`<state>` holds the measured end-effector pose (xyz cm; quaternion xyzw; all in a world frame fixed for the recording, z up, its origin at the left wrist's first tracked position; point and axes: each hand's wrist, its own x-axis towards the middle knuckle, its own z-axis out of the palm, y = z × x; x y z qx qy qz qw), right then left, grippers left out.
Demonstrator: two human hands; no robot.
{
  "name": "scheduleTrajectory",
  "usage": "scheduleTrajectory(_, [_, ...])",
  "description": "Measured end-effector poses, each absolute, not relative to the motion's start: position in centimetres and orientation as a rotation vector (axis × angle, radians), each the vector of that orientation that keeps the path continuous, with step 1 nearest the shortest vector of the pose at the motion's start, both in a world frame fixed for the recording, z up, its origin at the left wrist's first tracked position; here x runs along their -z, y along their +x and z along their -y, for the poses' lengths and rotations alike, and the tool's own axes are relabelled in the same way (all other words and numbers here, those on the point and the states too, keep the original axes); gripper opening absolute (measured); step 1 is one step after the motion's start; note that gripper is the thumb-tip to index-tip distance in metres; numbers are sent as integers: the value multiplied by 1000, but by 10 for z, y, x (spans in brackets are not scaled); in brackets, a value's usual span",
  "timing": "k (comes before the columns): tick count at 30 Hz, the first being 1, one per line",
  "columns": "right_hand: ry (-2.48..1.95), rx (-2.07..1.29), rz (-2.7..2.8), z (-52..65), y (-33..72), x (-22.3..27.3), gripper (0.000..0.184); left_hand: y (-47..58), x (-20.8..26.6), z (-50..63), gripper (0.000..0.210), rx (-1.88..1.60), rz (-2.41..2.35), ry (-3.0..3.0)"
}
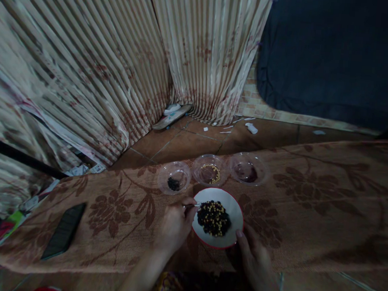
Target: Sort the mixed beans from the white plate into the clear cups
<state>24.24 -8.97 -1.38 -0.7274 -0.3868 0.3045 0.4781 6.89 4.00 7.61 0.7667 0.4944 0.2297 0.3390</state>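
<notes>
A white bowl with a red rim (236, 207) holds a mix of black beans and small yellow kernels (214, 218). My right hand (255, 255) grips its right edge, thumb on the rim and fingers partly hidden below. At the bowl's left side, my left hand (176, 222) pinches a thin, pale utensil (196, 204); its tip reaches the mix, and its exact kind is unclear. Beyond the bowl three clear plastic dishes stand in a row: the left dish (183, 183) has small black pieces, the middle dish (199, 178) yellow kernels, and the right dish (238, 162) a few dark reddish pieces.
A brown flower-patterned cloth (118, 251) covers the long, narrow surface. A dark phone (64, 231) lies on it at the left. Behind are a striped curtain (120, 63), tiled floor (174, 144) with scattered white scraps, and a dark covered object (338, 58).
</notes>
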Motion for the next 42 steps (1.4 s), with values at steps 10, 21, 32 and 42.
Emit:
scheduleTrajectory(10, [-1784, -757, 961, 89, 244, 14, 45, 73, -71, -41, 21, -559, -1337, 2020])
scheduleTrajectory(21, [-1782, -758, 969, 90, 244, 14, 44, 74, -66, -42, 19, -578, -1334, 2038])
scheduleTrajectory(32, [-1778, -778, 957, 90, 244, 15, 47, 74, -66, -41, 19, -581, -1338, 2025])
scheduleTrajectory(42, [-1793, -776, 951, 89, 243, 13, 52, 75, -66, -40, 19, -581, -1355, 2028])
